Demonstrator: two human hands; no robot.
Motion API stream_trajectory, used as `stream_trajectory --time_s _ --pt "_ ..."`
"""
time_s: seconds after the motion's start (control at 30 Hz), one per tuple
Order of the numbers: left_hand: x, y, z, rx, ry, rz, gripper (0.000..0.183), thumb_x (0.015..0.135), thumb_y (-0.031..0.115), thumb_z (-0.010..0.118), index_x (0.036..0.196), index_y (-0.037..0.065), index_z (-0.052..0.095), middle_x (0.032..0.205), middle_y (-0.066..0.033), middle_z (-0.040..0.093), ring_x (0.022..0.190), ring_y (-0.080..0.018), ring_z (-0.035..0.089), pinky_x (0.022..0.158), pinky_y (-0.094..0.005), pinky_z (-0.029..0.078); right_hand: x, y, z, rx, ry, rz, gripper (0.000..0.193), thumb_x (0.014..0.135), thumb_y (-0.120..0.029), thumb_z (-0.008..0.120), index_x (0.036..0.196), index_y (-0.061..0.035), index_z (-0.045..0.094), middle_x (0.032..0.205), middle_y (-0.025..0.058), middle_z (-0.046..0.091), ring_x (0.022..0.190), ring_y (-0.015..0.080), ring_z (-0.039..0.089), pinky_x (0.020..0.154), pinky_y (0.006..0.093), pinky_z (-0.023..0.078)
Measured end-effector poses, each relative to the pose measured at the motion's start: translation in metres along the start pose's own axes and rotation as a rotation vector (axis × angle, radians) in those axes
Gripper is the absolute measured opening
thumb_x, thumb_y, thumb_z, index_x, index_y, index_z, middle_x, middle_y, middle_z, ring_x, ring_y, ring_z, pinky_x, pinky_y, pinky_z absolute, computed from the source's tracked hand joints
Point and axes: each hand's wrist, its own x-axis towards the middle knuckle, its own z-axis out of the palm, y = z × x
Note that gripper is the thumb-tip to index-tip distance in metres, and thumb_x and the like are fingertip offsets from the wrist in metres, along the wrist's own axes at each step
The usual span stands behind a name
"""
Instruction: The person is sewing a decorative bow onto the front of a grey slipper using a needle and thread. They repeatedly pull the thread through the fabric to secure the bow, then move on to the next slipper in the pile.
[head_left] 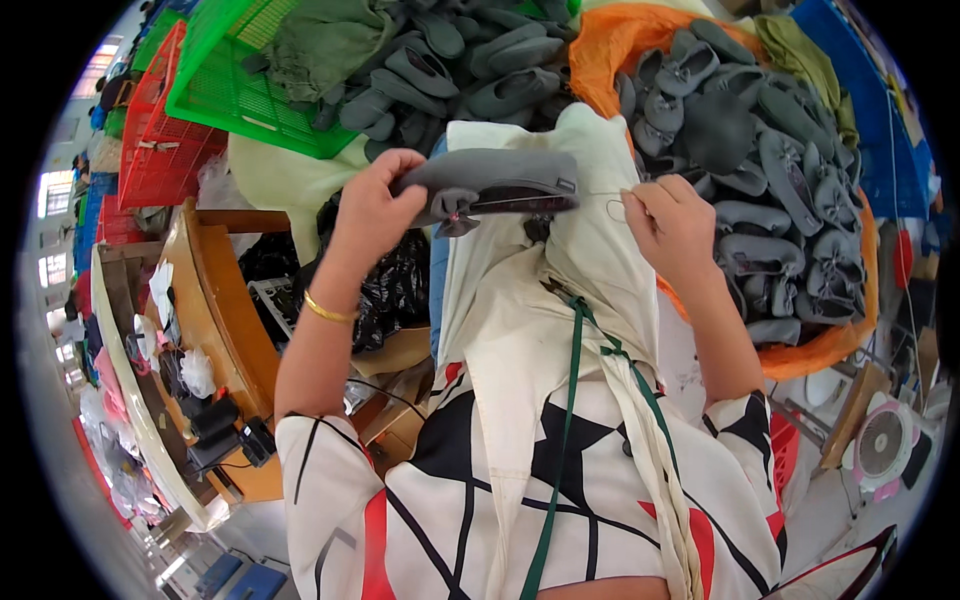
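My left hand (382,198) grips a grey slip-on shoe (505,178) near one end, fingers on top and thumb below. The shoe lies level above the cream apron (590,160) on my lap. A grey bow (456,212) with a small pinkish spot hangs from it beside my thumb. From near the bow a pale thread (600,193) stretches along the shoe to my right hand (668,222), which is closed in a pinch on it. A small thread loop hangs by those fingertips. Whether a needle is also in the pinch is too small to tell.
To the right, an orange-lined container (868,290) holds many grey shoes. More grey shoes (415,70) are heaped ahead, beside a green crate (290,130). At left stand a red crate (150,140) and a wooden desk (235,330). A small fan (885,440) sits at lower right.
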Motion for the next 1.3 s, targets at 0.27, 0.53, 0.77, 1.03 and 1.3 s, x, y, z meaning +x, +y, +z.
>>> stream_trajectory --time_s 0.27,0.53,0.77,1.03,1.3 --pt "0.061 0.003 -0.022 0.06 -0.607 0.005 0.026 0.088 0.011 0.06 0.11 -0.002 0.067 0.096 -0.0042 0.07 0.092 -0.0102 0.061 0.083 -0.0259 0.049 -0.027 0.016 -0.006 0.158 -0.174 0.186 0.011 0.082 -0.008 0.071 0.075 -0.0047 0.063 0.064 0.009 0.053 0.059 0.0269 0.056 0.054 0.0366 0.044" --pt "0.027 -0.016 0.038 0.425 0.14 0.107 0.023 0.091 0.025 0.068 0.094 0.003 0.066 0.086 -0.0116 0.066 0.08 -0.0297 0.062 0.076 -0.032 0.051 -0.024 0.036 0.023 0.074 -0.437 0.234 0.017 0.087 -0.018 0.069 0.079 -0.0031 0.066 0.072 0.0109 0.06 0.067 0.0301 0.061 0.06 0.0389 0.048" --pt "-0.022 -0.013 0.058 0.165 0.06 -0.167 0.034 0.079 0.024 0.08 0.097 0.001 0.063 0.085 -0.0078 0.061 0.069 -0.0142 0.059 0.065 -0.0278 0.05 0.048 -0.011 0.097 0.594 -0.39 0.286 0.022 0.088 -0.018 0.069 0.104 -0.0022 0.066 0.09 0.0116 0.062 0.081 0.0284 0.061 0.07 0.0347 0.05" --pt "-0.033 -0.022 0.074 0.088 0.193 -0.047 0.02 0.081 0.011 0.072 0.096 0.005 0.06 0.086 -0.0138 0.061 0.076 -0.0332 0.06 0.067 -0.0415 0.049 0.059 -0.026 0.14 0.577 -0.58 -0.026 0.025 0.079 -0.013 0.077 0.101 -0.0065 0.067 0.086 0.0085 0.06 0.081 0.0291 0.058 0.07 0.0371 0.049" --pt "-0.035 -0.032 0.09 0.048 0.309 0.087 0.021 0.08 0.008 0.073 0.098 0.005 0.063 0.083 -0.0122 0.061 0.074 -0.0321 0.061 0.063 -0.041 0.049 0.046 -0.029 0.135 0.543 -0.481 0.02 0.023 0.076 -0.009 0.079 0.096 -0.007 0.068 0.078 0.0066 0.058 0.077 0.026 0.057 0.066 0.0365 0.048"
